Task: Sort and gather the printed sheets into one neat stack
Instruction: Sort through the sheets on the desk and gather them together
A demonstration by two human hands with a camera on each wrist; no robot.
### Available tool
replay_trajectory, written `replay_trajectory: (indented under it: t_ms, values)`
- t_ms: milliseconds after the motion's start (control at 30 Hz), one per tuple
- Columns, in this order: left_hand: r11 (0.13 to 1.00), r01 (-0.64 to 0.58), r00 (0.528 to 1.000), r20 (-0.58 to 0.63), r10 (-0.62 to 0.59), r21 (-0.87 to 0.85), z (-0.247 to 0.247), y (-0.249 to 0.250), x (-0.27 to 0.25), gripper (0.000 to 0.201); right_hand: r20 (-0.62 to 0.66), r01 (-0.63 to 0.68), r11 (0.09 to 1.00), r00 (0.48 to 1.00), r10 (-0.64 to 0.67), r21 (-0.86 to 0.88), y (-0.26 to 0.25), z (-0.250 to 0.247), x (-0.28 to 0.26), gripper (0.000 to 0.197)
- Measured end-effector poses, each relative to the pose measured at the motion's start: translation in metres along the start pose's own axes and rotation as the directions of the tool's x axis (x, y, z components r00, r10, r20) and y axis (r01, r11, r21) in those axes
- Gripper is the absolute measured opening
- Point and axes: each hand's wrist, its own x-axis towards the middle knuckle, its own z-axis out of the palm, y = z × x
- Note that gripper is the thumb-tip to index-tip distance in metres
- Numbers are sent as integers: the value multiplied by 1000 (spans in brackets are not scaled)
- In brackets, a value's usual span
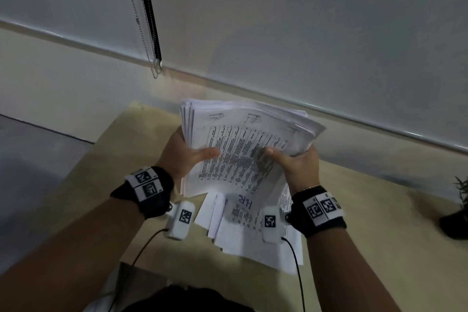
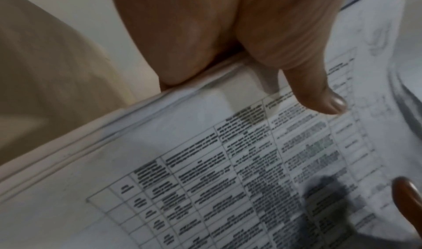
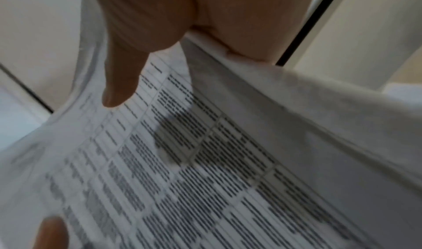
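Hands, head view: both are up off the desk (image 1: 106,159), each clamped on one side of a thick bundle of sheets (image 1: 243,149).
Left hand (image 1: 182,157): thumb laid flat across the top page, fingers hidden under the bundle, so it grips the left edge.
Right hand (image 1: 298,167): thumb pressed on the printed table, fingers tucked beneath, gripping the right edge.
Bundle: held above the desk, tilted toward the person, its far edges fanned and uneven; the top page carries a dense printed table with scribbled signatures along the far margin.
Loose sheets (image 1: 255,238): lying on the desk right below the raised bundle, overlapping in an untidy spread; one shows blue handwriting.
Wrists: black bands with square-patterned markers, small white camera units with black cables hanging under them.
Surroundings: a potted plant (image 1: 455,213) at the desk's right edge; a roller blind with a bead chain (image 1: 149,33) hanging behind.
Left wrist view: the left hand (image 2: 228,36) fills the top, its thumb on the page, the bundle of sheets (image 2: 205,162) showing several stacked edges beside the palm; the other hand's thumbtip peeks in at lower right.
Right wrist view: the right hand (image 3: 171,18) pinches the bundle of sheets (image 3: 205,162), thumb on the printed grid, the right-hand sheets bowing upward; picture is blurred.
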Motion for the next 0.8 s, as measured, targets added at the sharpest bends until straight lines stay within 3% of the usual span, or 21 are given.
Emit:
replay_trajectory:
  t_ms: [67, 133, 200, 267, 400, 600, 733, 800]
  values:
    - [1000, -5, 1000, 2, 5, -22, -3, 2, 3, 70, -48, -12, 997, 999, 16, 78, -4, 0, 4, 61]
    - [1000, -6, 1000, 18, 6, -23, -3, 5, 4, 71, 1, 24, 997, 1000, -24, 80, -10, 7, 6, 61]
    - [1000, -9, 1000, 14, 9, -6, -1, 5, 5, 65, 15, 58, 994, 998, -59, 92, -17, 12, 7, 59]
    - [1000, -20, 1000, -16, 21, 19, -2, 6, 5, 54, -60, 99, 986, 994, -91, 138, -26, 12, 8, 56]
    - [998, -45, 999, -25, 46, 53, -3, 10, 4, 48, -152, 250, 967, 958, -242, 39, -43, 14, 10, 32]
    - [997, -64, 997, -44, 66, 44, -3, 7, 1, 54, -252, 360, 931, 897, -362, -56, -49, 23, 6, 4]
    - [997, -63, 997, -33, 64, 35, -2, 10, 1, 51, -357, 307, 951, 886, -295, -24, -38, 23, 7, 14]
    - [997, -66, 997, -37, 68, 38, -3, 11, 2, 48, -306, 280, 960, 915, -263, 15, -33, 21, 4, 29]
